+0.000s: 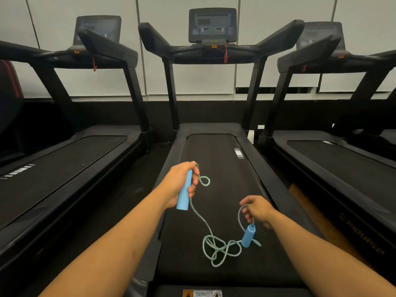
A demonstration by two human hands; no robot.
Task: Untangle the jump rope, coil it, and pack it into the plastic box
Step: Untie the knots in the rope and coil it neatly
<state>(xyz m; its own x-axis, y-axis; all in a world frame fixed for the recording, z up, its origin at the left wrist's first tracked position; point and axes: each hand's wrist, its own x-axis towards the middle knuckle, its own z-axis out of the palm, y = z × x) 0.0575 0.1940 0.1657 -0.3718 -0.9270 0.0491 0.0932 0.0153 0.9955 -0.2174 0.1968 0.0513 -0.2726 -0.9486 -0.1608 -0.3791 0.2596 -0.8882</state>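
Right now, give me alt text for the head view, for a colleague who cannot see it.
Two bare hands hold a tangled jump rope over a treadmill belt: the left hand grips one blue handle, the right hand pinches the cord above the other blue handle. Knotted loops lie on the belt; no plastic box is visible.

It was a gym. Three black treadmills stood side by side, the middle black treadmill (216,189) straight ahead with its grey console screen (212,24), padded handrails and a red safety-key cord (225,53). Its neighbours, the left treadmill (64,159) and the right treadmill (342,163), matched it, all facing a pale panelled wall (162,9).
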